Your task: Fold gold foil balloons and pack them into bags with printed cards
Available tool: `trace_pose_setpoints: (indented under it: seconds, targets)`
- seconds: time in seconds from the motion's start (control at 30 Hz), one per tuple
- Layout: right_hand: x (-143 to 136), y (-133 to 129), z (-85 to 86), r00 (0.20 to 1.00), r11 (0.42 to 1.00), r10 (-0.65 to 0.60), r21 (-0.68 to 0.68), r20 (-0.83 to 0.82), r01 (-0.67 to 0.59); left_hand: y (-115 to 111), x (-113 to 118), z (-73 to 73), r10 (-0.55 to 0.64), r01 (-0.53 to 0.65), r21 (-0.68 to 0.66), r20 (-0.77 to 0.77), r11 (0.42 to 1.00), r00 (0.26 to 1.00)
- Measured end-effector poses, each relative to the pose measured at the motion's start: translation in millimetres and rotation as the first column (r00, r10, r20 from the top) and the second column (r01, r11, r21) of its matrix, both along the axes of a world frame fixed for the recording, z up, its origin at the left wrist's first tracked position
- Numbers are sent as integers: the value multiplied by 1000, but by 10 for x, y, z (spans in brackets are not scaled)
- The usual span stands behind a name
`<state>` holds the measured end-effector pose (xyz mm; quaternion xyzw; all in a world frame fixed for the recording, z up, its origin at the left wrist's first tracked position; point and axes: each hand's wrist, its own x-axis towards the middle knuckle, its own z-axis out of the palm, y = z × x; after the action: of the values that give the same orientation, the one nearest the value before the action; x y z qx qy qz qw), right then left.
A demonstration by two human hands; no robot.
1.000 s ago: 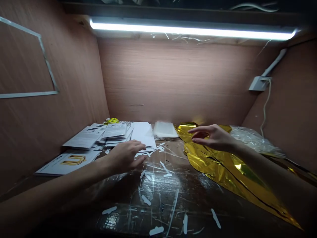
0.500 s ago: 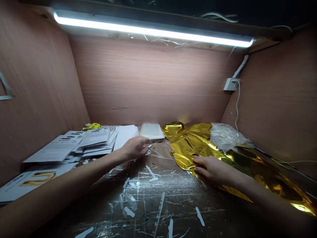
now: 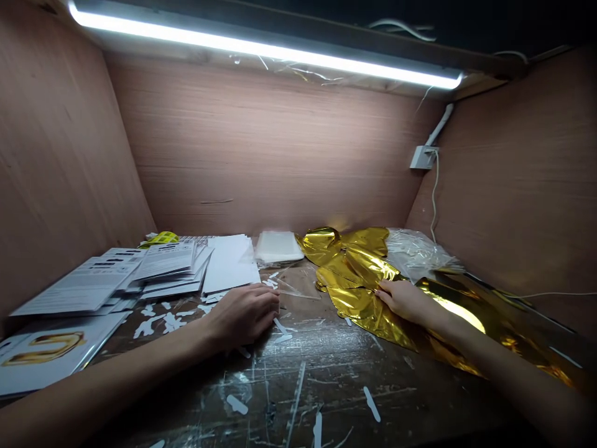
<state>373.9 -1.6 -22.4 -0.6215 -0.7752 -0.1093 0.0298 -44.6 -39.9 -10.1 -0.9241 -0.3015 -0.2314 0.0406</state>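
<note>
Okay, gold foil (image 3: 352,300) lies beyond and under right hand (image 3: 396,298), fingertips touching, pinch can't tell; well right of left hand (image 3: 247,316), fingers bent, grip can't tell. Foil glossy, crinkled, lobed; tabletop (image 3: 336,373) dark, scratched.

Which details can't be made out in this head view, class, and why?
All in the head view:
Whatever lies under the left hand: its own back hides it.
Whether the right hand grips the gold foil: its back hides some fingers.
Small print on the white cards: too small.
The gold-pictured card: cut off by the left edge.
</note>
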Motion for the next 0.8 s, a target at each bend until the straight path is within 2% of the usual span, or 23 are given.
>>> trace_pose_setpoints:
  seconds: [0.13, 0.23, 0.3, 0.33, 0.4, 0.47, 0.5, 0.57, 0.63, 0.7, 0.8]
  targets:
    - [-75, -19, -43, 995, 1000, -27, 15, 96, 26, -7, -11, -80, 10, -11, 43, 21, 999, 1000]
    - [-176, -90, 128, 987, 994, -43, 102, 156, 27, -3, 24, -102, 21, -27, 74, 78, 997, 997]
    - [-291, -190, 306, 982, 968, -11, 250, 187, -37, -8, 39, -105, 2, -13, 101, 108, 995, 994]
    - [-367, -261, 390, 976, 922, 44, 367, 215, -123, -11, 39, -104, -6, -8, 114, 127, 993, 992]
    - [-549, -441, 507, 934, 756, 207, 559, 291, -341, -14, 23, -101, 5, -32, 134, 197, 991, 980]
    - [-742, -649, 528, 860, 594, 356, 622, 366, -511, -9, -7, -103, 58, -104, 141, 300, 984, 952]
    - [-830, -752, 505, 816, 543, 419, 610, 399, -577, -5, -24, -108, 86, -142, 138, 347, 980, 934]
    - [-967, -931, 417, 730, 471, 535, 567, 426, -676, 4, -53, -128, 117, -182, 129, 399, 975, 910]
    - [-1041, -1059, 312, 652, 417, 618, 519, 440, -746, 10, -72, -162, 112, -173, 117, 402, 978, 909]
    - [-1058, -1137, 220, 588, 369, 657, 479, 471, -797, 19, -79, -204, 96, -140, 90, 381, 986, 919]
    - [-1027, -1198, 129, 540, 325, 692, 461, 479, -826, 49, -89, -260, 94, -84, -43, 368, 996, 925]
